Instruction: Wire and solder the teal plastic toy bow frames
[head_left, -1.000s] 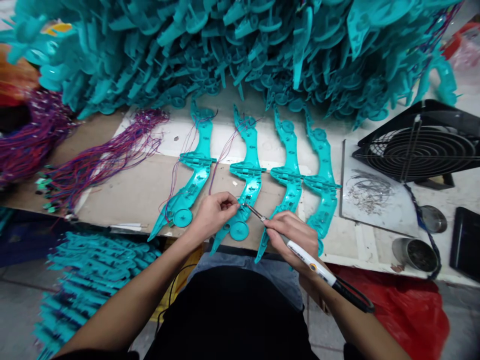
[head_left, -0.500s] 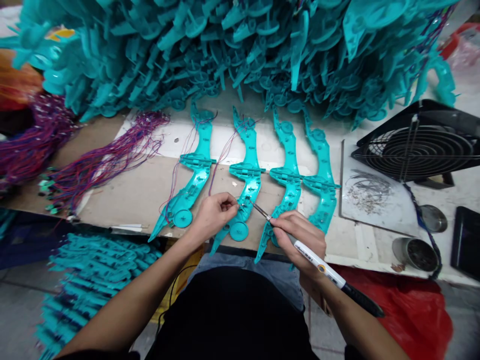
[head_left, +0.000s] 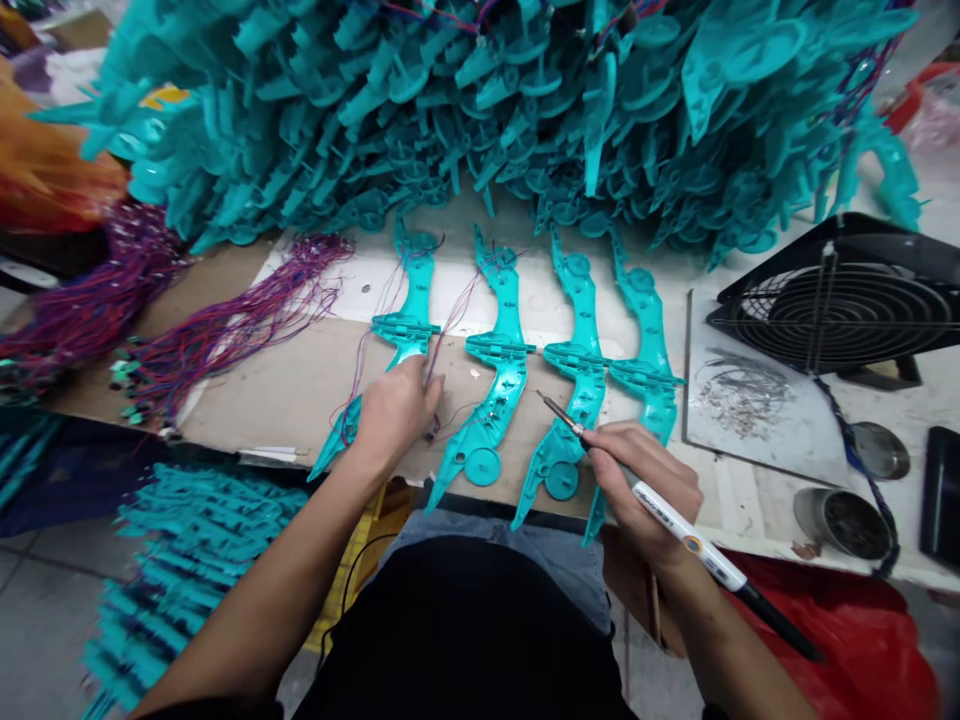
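My right hand (head_left: 646, 480) is closed around a white and black soldering iron (head_left: 679, 535), its metal tip over the third teal part (head_left: 587, 400) from the left. My left hand (head_left: 401, 405) lies over the lower half of the leftmost teal part (head_left: 414, 290). Its fingers are curled beside thin red and blue wires (head_left: 455, 312); what they hold, if anything, is hidden. Right of that hand is the second teal part (head_left: 508, 385), with a thin wire running from its middle. A fourth teal part (head_left: 651, 345) lies at the right of the row.
A big heap of teal parts (head_left: 450, 110) fills the back. Wire bundles (head_left: 232, 325) lie at the left. At the right are a black fan (head_left: 832, 300), a stained plate (head_left: 750, 390), a metal tin (head_left: 847, 520) and a black object (head_left: 941, 490).
My left hand has moved left, off the second teal part to the leftmost one. My right hand has drawn the iron's tip right, away from the second part. The view has shifted slightly.
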